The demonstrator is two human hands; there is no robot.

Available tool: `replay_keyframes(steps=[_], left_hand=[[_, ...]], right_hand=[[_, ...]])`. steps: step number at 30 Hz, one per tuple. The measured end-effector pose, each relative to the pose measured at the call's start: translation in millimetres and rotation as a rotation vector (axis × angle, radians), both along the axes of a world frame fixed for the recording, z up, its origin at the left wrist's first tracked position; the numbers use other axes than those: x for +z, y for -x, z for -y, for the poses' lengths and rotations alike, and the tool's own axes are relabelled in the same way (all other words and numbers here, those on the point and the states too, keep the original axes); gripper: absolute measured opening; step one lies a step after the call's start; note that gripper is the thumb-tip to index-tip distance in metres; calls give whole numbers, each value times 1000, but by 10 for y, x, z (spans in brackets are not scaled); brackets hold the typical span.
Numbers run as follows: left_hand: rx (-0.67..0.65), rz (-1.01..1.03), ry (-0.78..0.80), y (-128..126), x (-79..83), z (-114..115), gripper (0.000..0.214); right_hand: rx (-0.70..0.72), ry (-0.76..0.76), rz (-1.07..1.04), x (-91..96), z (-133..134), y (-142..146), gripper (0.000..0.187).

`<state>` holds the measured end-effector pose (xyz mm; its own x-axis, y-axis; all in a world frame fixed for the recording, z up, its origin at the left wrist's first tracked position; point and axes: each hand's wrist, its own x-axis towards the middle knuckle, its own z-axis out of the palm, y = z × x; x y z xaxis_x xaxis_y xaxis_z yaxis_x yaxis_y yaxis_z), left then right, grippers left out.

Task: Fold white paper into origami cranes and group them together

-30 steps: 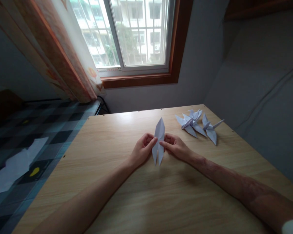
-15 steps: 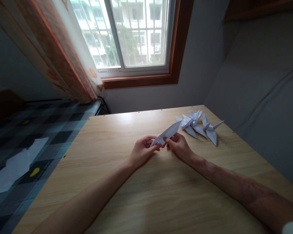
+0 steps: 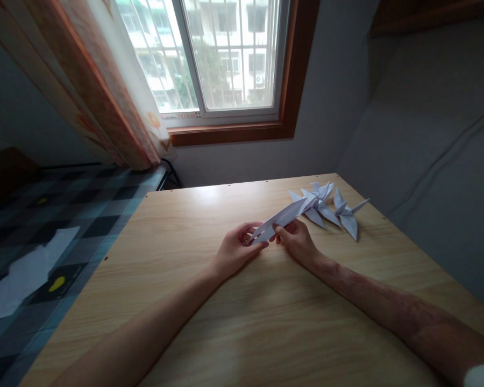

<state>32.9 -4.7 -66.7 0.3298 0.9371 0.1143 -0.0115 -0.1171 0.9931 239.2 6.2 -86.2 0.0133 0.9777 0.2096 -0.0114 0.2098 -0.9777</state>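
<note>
Between my hands, above the middle of the table, is a folded sheet of white paper (image 3: 282,216), long and pointed, slanting up to the right. My left hand (image 3: 240,246) curls around its lower left end, thumb in front and fingers behind. Pinched between thumb and fingers of my right hand (image 3: 295,237) is the paper's lower right edge. Parts of the fingers are hidden behind the paper. Just beyond its upper tip lies a cluster of white paper cranes (image 3: 318,203), and another paper crane (image 3: 347,213) sits to their right.
The wooden table (image 3: 210,338) stands below a barred window (image 3: 234,59) with an orange curtain (image 3: 92,80). At the left, loose white paper sheets (image 3: 28,274) lie on a checked bed cover (image 3: 100,199). A cable (image 3: 439,158) runs along the right wall.
The folded paper has shifted slightly to the right, and its layers stand a little apart at the lower left end. My left fingers and thumb have spread slightly; the cranes stay put.
</note>
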Motion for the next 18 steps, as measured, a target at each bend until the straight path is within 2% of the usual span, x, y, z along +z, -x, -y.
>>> replay_keyframes(steps=[8,13,18], left_hand=[[-65,77,-35,24,10,-10,50],[66,144,9,44,-22,-91,63],[164,188,-25,54,-21,-140,51]], right_hand=[[92,24,-33,96,42,-17,42],[86,18,-57,136,75,-25,39],[113,15,-70,97,57,-14,43]])
